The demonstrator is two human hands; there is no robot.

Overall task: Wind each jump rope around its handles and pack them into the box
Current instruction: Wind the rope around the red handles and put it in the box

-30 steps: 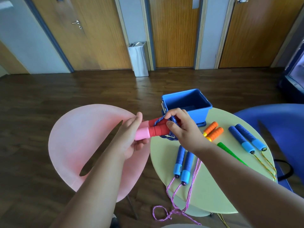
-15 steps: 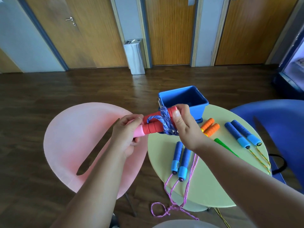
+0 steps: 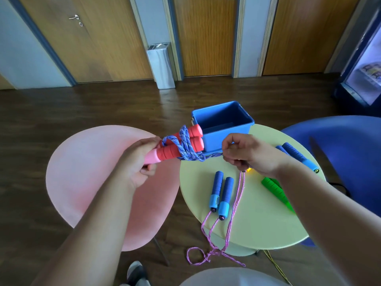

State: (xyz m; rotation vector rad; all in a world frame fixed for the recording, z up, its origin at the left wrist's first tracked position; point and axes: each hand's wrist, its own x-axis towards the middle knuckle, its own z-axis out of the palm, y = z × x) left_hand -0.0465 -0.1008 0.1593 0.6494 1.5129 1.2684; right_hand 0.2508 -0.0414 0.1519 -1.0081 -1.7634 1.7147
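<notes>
Winding looked nearly done. The left hand gripped two red foam handles by the left edge of the pale green round table. The right hand, fingers curled, pinched the taut tail of the blue braided rope beside them. Next, I judged: tuck it, then the blue plastic box at the far edge.

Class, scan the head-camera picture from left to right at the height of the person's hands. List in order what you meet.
pink chair → left hand → red-handled jump rope → right hand → blue chair
</notes>
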